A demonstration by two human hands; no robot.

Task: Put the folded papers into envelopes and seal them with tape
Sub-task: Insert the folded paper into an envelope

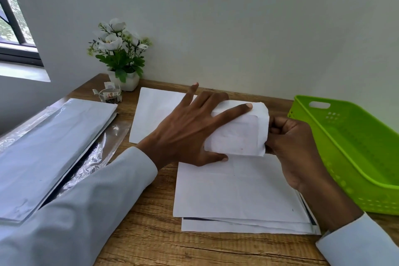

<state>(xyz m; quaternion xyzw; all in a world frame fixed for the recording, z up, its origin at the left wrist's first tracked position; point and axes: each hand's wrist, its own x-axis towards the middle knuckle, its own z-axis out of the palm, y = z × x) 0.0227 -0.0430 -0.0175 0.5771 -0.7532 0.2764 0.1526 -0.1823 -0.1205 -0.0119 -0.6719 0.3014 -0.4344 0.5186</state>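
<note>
Stacked white folded papers (241, 196) lie nearest us on the wood-grain tabletop (151, 239), their edges fanned slightly at the near side. Just above that stack we hold a small white paper envelope (237, 131) lifted off the surface. Our left hand (190, 134) grips it, fingers spread across its top and the thumb tucked under its near edge; our right hand (295, 147) pinches its right end with curled fingers. We judge the envelope light, thin and floppy, quick to crease or buckle, so it wants holding at both ends near the mouth, with little squeeze. Whether a paper is already inside we cannot tell. Beyond it another flat white envelope (153, 112) rests on the table. To the left sits a clear-wrapped pack of pale sheets (47, 147); to the right, a lime-green plastic basket (354, 147). Farther back stand a roll of clear tape (110, 96) and a white pot of artificial flowers (121, 54).
</note>
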